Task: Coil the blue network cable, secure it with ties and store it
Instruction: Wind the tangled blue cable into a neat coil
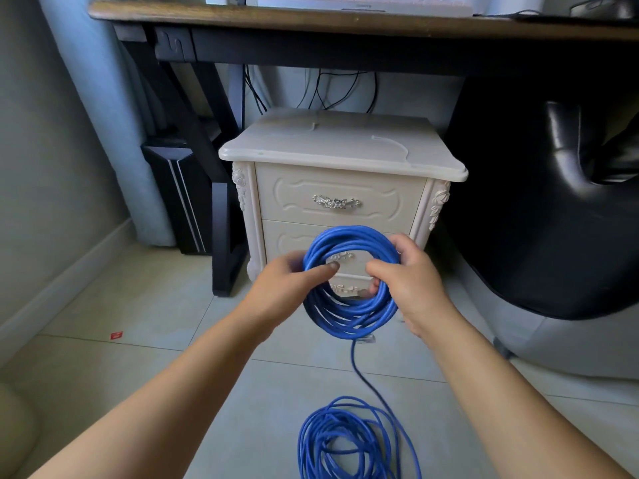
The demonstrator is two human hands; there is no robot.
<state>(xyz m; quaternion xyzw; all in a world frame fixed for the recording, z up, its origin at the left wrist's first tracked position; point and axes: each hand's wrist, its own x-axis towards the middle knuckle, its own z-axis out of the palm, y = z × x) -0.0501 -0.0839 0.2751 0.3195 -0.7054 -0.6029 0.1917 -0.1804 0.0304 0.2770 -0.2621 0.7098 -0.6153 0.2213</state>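
Note:
A round coil of blue network cable (352, 316) hangs in the air in front of a cream bedside cabinet (340, 188). My left hand (288, 286) grips the coil's left side, thumb across the strands. My right hand (409, 274) grips its right side, fingers curled through the loop. A clear plug (367, 339) shows at the coil's bottom. One strand drops from there to a loose heap of the same blue cable (349, 440) on the floor. Two pale cable ties (390, 144) lie on the cabinet top.
The cabinet has two drawers with silver handles (336, 202) and stands under a dark wooden desk (311, 19). A black chair (553, 209) fills the right. A black computer case (186, 198) leans at left. A red scrap (116, 335) lies on the tiled floor.

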